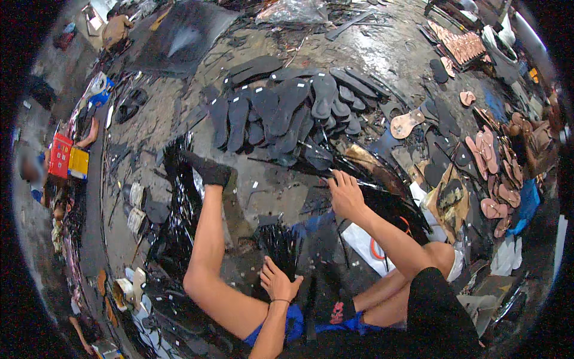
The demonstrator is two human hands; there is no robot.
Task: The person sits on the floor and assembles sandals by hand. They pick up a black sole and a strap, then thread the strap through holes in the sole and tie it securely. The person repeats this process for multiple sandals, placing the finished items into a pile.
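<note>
My left hand point(279, 282) lies low in the middle, thumb apart and fingers stretched out, against a bundle of shiny black strips point(280, 242). My right hand point(347, 195) reaches forward to the right of centre, fingertips drawn together at the end of a thin black strip point(287, 166); what they pinch is too small to make out. Just beyond it rises a heap of black shoe soles point(284, 107), several with small white tags. More glossy black sheeting point(388, 203) lies beside my right forearm.
My bent legs flank the work. Glossy black strips point(179, 209) spread by my left foot. At right are pink sandals point(483, 149), a tan sole point(406, 124) and a white bag point(365, 248). A red-and-yellow box point(69, 157) and other people's limbs show at left.
</note>
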